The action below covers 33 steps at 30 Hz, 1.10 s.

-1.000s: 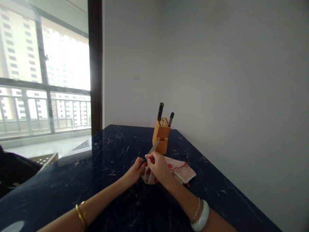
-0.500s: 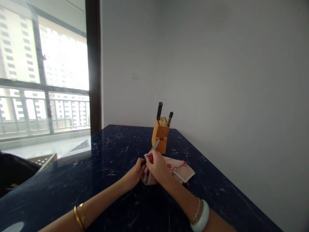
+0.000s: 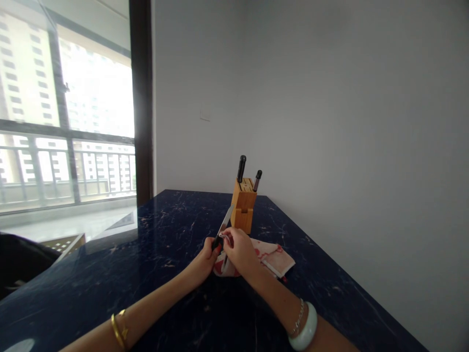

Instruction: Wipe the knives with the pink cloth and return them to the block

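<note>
My left hand (image 3: 202, 261) is closed round the dark handle of a knife (image 3: 224, 225), whose blade points up and away toward the knife block. My right hand (image 3: 240, 252) pinches a white cloth with red marks (image 3: 273, 258) against the base of the blade. The rest of the cloth lies bunched on the dark blue marbled table (image 3: 146, 274) to the right of my hands. A wooden knife block (image 3: 243, 205) stands just behind, with two black handles sticking out of its top.
A grey wall runs along the table's right and far edges. A large window with a dark frame (image 3: 141, 98) and a balcony railing is at the left. Something dark (image 3: 18, 259) sits beyond the table's left edge.
The knife blade has tilted more upright and shows longer above my hands. My right hand with the cloth has slid down toward the handle end.
</note>
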Each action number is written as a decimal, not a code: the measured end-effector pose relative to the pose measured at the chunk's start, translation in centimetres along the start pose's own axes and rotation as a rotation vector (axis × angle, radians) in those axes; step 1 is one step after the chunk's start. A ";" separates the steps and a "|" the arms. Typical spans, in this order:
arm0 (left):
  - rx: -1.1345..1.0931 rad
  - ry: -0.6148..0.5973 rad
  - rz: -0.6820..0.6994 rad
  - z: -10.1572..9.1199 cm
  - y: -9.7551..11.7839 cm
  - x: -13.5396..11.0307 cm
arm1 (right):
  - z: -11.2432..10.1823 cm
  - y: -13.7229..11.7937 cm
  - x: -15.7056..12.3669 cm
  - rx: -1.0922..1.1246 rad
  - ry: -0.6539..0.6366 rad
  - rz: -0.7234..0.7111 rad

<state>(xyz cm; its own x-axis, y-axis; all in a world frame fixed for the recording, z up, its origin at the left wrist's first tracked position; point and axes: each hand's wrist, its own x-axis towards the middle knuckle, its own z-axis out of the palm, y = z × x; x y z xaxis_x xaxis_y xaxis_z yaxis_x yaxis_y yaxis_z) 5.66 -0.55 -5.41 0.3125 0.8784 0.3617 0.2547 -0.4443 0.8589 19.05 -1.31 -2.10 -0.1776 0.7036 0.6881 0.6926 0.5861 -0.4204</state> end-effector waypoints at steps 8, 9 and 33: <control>-0.020 -0.068 -0.019 -0.3 0.2 -0.1 | -0.3 -1.0 -0.2 0.074 0.016 -0.085; -0.007 -0.061 -0.008 -0.3 0.0 0.0 | -0.3 -1.0 -0.1 0.072 0.014 -0.091; 0.090 -0.029 0.027 -0.3 0.3 0.0 | -1.0 -0.6 0.3 0.028 -0.009 -0.077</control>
<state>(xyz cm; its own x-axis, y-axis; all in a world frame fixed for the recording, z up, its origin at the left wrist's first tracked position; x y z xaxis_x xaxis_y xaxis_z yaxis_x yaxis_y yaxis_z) 5.43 -0.66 -5.05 0.3463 0.8608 0.3729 0.3262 -0.4832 0.8125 19.32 -1.88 -1.03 -0.2359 0.6591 0.7141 0.6571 0.6496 -0.3825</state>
